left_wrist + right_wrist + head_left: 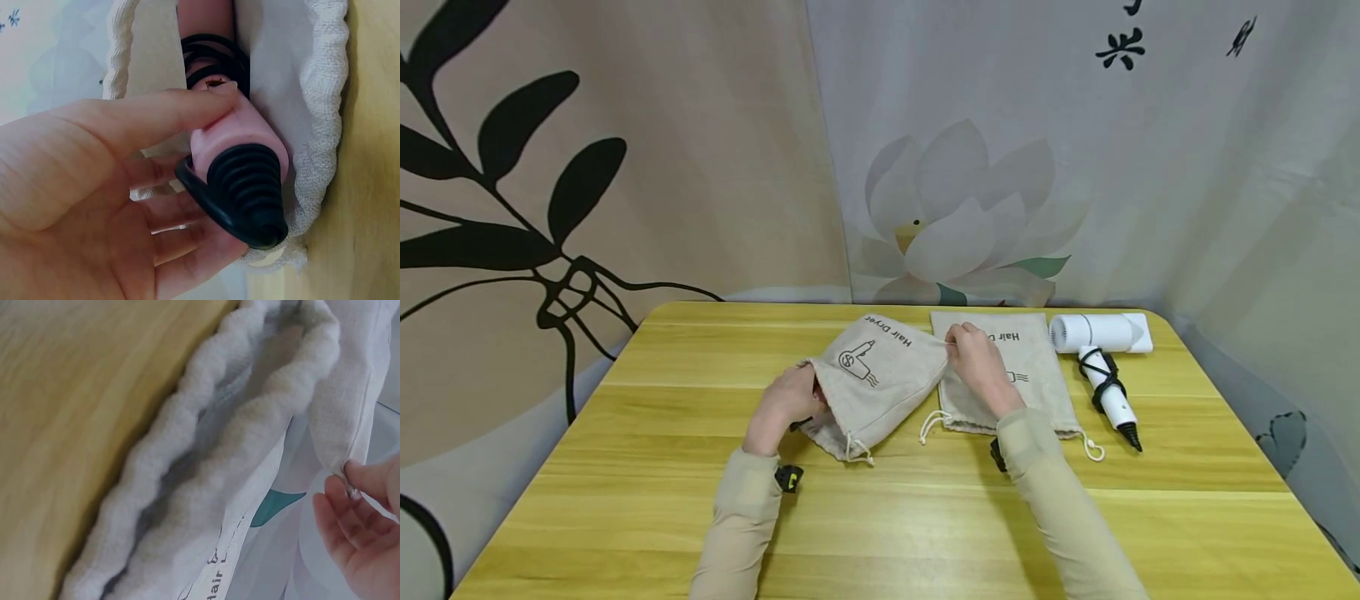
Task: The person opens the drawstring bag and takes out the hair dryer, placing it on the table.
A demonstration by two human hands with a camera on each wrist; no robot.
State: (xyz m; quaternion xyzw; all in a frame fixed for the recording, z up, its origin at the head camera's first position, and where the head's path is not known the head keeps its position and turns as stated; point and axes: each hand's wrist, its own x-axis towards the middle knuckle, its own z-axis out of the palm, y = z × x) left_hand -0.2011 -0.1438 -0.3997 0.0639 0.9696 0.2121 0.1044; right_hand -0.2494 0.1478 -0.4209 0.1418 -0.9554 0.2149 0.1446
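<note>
A pale cloth drawstring bag (880, 379) printed "Hair Dryer" lies tilted on the table, its mouth facing left. My left hand (788, 396) reaches into that mouth. In the left wrist view, its thumb and fingers hold the pink handle of a hair dryer (244, 128); a black cord is wound around it, and a black ribbed cord sleeve forms its end. The rest of the dryer is hidden in the bag. With thumb and fingertips, my right hand (977, 358) pinches the bag's closed bottom corner (347, 459), above a second bag.
The second "Hair Dryer" bag (1052, 400) lies flat at the right, its gathered mouth toward me. Beside it are a white cylindrical dryer body (1101, 333) and a white handle (1108, 396) wrapped in black cord. A printed curtain (737, 167) hangs behind the wooden table (880, 533).
</note>
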